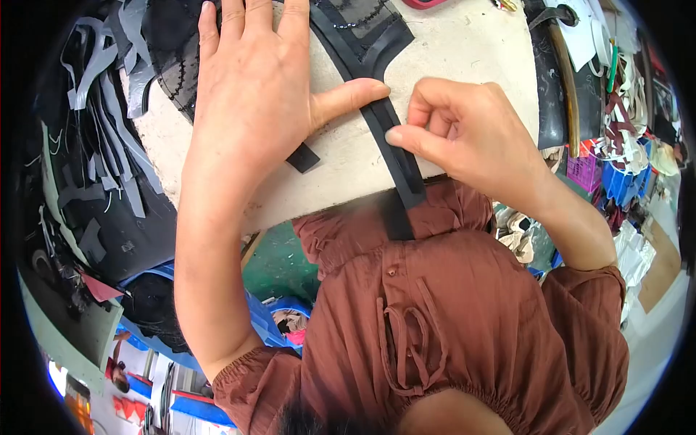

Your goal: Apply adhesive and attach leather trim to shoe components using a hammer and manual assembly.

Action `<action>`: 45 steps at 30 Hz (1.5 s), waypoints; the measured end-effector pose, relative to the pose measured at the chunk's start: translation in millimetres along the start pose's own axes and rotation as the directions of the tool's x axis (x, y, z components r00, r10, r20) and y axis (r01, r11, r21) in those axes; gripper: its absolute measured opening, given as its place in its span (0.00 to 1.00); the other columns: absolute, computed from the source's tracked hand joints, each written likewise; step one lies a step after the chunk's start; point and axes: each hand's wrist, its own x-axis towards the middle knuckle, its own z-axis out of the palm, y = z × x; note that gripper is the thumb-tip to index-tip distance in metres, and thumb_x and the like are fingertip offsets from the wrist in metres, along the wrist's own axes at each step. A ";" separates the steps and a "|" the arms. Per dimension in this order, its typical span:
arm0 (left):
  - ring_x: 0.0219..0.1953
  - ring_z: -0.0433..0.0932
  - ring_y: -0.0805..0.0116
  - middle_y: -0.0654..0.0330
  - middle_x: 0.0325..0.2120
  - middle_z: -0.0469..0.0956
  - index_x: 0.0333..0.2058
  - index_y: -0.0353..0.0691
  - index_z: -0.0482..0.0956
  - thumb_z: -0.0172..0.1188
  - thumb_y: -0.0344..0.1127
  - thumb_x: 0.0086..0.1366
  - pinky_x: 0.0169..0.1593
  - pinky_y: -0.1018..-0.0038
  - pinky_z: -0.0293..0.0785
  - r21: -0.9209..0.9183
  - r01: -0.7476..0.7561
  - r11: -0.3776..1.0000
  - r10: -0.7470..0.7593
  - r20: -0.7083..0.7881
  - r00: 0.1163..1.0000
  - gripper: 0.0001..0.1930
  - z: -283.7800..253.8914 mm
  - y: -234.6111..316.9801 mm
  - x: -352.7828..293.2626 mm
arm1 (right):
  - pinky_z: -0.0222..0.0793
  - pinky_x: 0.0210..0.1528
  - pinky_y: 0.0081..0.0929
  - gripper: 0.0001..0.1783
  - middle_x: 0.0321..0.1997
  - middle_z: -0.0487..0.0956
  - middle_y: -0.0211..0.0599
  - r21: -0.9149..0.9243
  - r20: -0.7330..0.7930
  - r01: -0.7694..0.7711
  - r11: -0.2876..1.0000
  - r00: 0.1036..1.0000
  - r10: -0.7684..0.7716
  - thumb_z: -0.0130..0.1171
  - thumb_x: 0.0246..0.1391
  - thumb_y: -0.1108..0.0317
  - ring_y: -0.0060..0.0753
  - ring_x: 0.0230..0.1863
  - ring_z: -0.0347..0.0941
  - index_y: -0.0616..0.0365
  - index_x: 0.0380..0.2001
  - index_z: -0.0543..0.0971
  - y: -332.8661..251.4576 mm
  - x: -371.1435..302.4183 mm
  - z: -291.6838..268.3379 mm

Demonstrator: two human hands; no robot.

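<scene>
Left hand [254,98]: spread flat, palm down, gripping nothing; rests with thumb stretched towards the other hand and its tip on the black strip.
Right hand [467,134]: half-curled, with thumb tip against the black strip; cannot tell whether pinching its edge with the bent forefinger.
Black strip [398,159]: runs between the hands, touched by both thumbs; slants towards the body and over the near edge of the pale board [464,43]. Looks layered; cannot tell whether folded or doubled.
Grey panel [359,14]: lies beyond the left thumb, bordered by forking black bands [357,61].
Thumb work: seems to be lining up and pressing the black strip; best done in short moves, outward from the left thumb.
Anchor: best to bear down evenly through the left palm, without dragging the grey panel.
Overhang: likely to skew nearest the body, off the pale board; better to press over firm backing.
Black offcut [303,158]: lies just beside the left wrist; best nudged clear.
Hammer [568,87]: lies beyond the right hand, well apart.
</scene>
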 end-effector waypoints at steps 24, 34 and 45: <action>0.71 0.43 0.35 0.30 0.66 0.48 0.66 0.29 0.55 0.67 0.68 0.45 0.70 0.48 0.41 -0.271 -0.018 0.962 0.001 -0.062 0.998 0.60 0.3 -1.3 -20.1 | 0.71 0.47 0.39 0.19 0.42 0.80 0.48 -0.582 -0.711 -0.373 0.722 0.664 -0.230 0.57 0.60 0.56 0.49 0.44 0.77 0.59 0.47 0.79 149.3 4.6 -116.3; 0.71 0.44 0.39 0.33 0.67 0.48 0.67 0.34 0.55 0.67 0.67 0.44 0.70 0.49 0.41 -0.312 -0.011 0.950 -0.016 -0.085 0.996 0.59 3.4 -3.4 -22.8 | 0.70 0.31 0.23 0.15 0.30 0.82 0.37 -0.517 -0.277 0.416 0.748 0.746 -0.606 0.65 0.53 0.72 0.27 0.26 0.75 0.62 0.46 0.80 -1.4 -31.5 -65.1; 0.71 0.46 0.40 0.34 0.67 0.50 0.67 0.37 0.55 0.67 0.70 0.40 0.70 0.50 0.42 -0.314 -0.017 0.949 -0.031 -0.146 0.989 0.61 6.2 -3.4 -24.2 | 0.73 0.33 0.31 0.15 0.44 0.82 0.50 -0.403 0.035 0.538 0.740 0.818 -0.575 0.63 0.49 0.77 0.42 0.30 0.79 0.62 0.42 0.81 -14.0 2.2 -37.5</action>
